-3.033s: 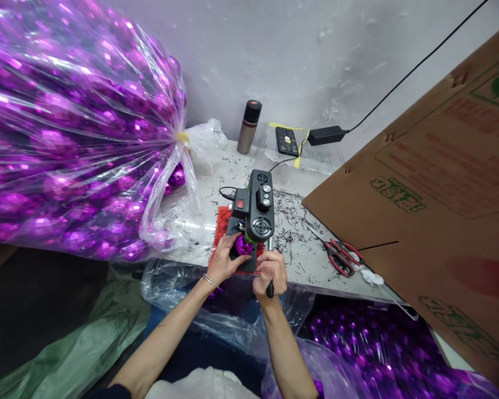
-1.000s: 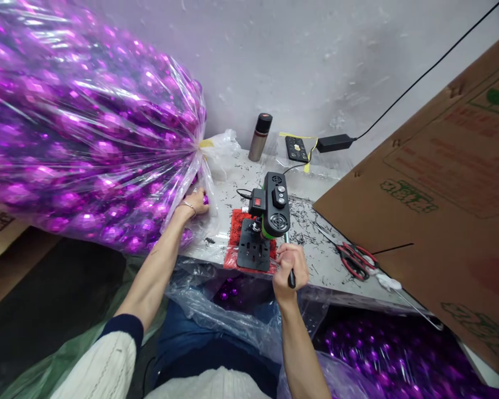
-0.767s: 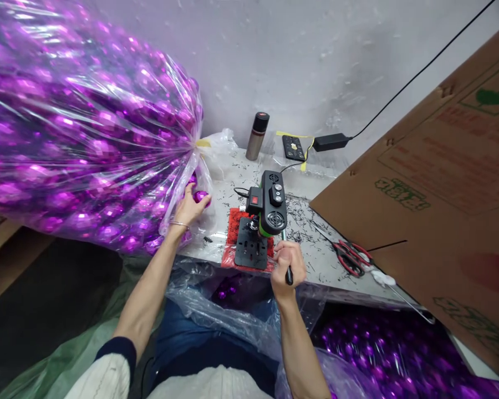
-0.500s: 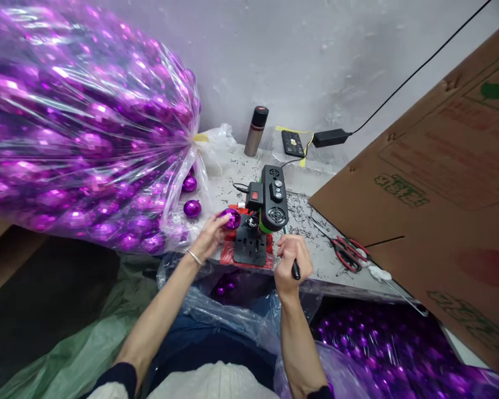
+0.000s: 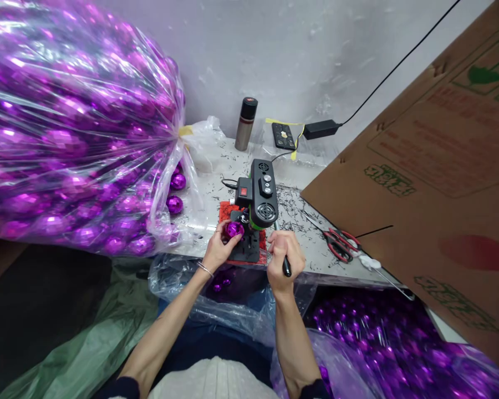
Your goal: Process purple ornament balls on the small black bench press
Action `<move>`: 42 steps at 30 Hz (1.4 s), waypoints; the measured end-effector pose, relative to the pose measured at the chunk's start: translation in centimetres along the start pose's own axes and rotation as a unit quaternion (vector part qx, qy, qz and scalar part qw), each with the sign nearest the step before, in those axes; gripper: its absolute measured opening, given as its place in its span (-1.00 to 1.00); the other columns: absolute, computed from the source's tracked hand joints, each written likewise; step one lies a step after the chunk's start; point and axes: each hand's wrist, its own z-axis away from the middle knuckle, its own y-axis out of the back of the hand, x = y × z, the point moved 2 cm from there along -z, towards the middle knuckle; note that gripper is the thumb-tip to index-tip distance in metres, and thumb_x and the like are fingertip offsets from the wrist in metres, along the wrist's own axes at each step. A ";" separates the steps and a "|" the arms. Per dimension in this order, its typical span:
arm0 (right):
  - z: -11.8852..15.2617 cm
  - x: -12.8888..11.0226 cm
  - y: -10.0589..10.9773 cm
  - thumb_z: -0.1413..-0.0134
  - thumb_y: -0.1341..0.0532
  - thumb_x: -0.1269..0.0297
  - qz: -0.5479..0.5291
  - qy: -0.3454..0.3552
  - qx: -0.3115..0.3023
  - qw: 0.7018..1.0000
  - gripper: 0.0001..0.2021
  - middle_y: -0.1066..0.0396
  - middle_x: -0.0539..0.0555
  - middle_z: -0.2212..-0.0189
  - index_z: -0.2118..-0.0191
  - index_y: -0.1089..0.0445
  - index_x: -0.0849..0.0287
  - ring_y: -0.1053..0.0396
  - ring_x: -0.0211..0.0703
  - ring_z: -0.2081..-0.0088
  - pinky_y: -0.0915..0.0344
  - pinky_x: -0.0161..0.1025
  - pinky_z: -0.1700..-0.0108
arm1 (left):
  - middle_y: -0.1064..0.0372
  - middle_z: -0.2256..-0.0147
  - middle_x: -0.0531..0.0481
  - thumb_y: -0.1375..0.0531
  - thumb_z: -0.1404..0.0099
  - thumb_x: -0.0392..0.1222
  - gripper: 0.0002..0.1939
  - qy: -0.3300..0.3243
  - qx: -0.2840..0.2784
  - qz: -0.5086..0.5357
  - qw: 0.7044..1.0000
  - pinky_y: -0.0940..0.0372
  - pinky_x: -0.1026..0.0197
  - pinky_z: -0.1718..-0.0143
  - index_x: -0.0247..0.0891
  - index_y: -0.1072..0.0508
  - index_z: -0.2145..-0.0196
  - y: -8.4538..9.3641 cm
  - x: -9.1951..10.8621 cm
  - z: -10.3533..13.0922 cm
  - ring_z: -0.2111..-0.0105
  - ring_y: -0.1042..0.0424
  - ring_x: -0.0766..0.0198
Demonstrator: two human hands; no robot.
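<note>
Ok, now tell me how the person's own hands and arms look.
The left hand and right hand are ungloved. A thin silvery bracelet circles the left wrist; none shows on the right. Dark cuffs leave both forearms bare.

From my seat I see a pale worktable [image 5: 310, 259] across the middle of the frame, strewn with black clippings [image 5: 289, 213], thickest right of centre. At its centre lies a red mat [image 5: 224, 212] under the slotted base of a black benchtop machine [image 5: 265, 191]. Above that, I make out an upright tumbler [image 5: 244, 126], then a clear plastic sheet [image 5: 316, 155] bearing a phone [image 5: 283, 136]. Right of centre I find red-and-black scissors [image 5: 332, 235]; left of centre, two purple faceted balls [image 5: 178, 181] beside loose bag plastic [image 5: 193, 180].
</note>
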 end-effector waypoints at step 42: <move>4.0 3.1 -1.4 -0.42 0.01 0.34 0.000 0.055 0.048 0.997 -0.68 -0.38 -0.03 0.44 0.41 -0.28 0.09 -0.37 -0.24 0.42 -0.35 -0.19 0.28 | -0.56 -0.03 -0.14 -0.37 -0.33 0.07 -0.41 -0.210 -0.001 -0.241 0.948 -0.35 -0.15 -0.27 -0.16 -0.39 -0.22 -2.4 -0.6 1.0 -0.07 -0.56 0.02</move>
